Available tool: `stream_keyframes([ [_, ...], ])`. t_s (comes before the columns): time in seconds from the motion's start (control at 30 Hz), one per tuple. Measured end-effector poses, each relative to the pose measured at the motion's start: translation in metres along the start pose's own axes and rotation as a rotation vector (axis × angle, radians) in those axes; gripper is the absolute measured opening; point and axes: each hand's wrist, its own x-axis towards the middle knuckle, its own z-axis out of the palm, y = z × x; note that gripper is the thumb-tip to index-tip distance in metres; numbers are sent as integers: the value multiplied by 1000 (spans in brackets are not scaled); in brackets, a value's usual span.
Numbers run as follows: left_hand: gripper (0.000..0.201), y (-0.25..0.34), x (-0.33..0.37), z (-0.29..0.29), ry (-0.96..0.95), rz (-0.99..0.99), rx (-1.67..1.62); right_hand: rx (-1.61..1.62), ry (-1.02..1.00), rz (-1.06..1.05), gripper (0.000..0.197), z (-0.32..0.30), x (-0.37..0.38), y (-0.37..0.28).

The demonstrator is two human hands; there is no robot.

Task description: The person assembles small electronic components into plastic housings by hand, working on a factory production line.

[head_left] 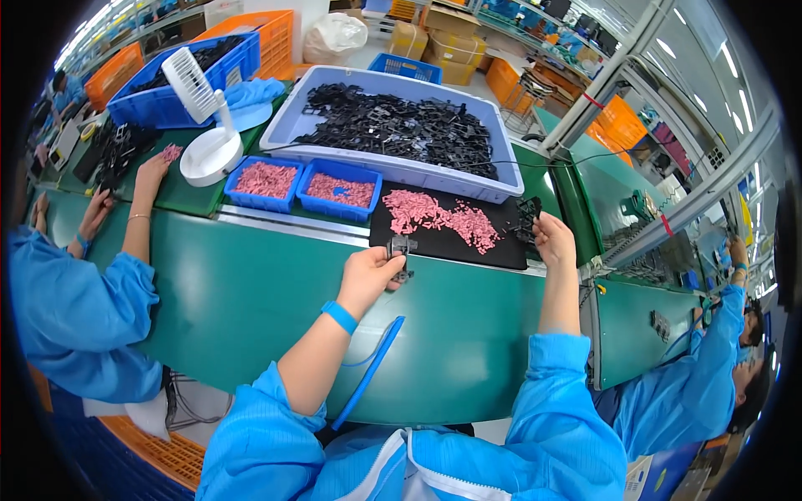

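My left hand (368, 280) is closed around a small black plastic part (402, 245) with an irregular outline, held above the green work surface. A blue band circles that wrist. Farther right, my right hand (555, 240) pinches at the edge of a small cluster of black plastic parts (527, 220), beside the black mat (418, 248). Its fingertips meet one of these parts, though its exact shape is hard to make out. Between my hands, small pink pieces (468, 225) lie in loose heaps on the mat.
Blue bins (307, 205) of pink pieces stand behind the mat, before a large pale tub (393, 169) of black parts. A white fan (210, 159) stands left. A blue strap (368, 373) lies near me. A co-worker's arm (144, 204) reaches in at left; a metal post (614, 71) rises right.
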Motion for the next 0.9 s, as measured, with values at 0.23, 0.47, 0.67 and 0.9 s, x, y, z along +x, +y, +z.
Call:
stream_keyframes([
  [0.23,19,4,-4,-7,-121,-71,-93,-572,-416,-759,7,112,-133,43],
  [0.47,23,10,-3,-10,-103,-163,-369,-738,-651,-1237,19,147,-147,50],
  [0.67,16,4,-2,-16,-34,-81,-209,-702,-871,-1083,16,159,-126,47],
  [0.9,16,4,3,-17,55,-81,-191,-1054,-655,-1011,10,169,-58,60],
])
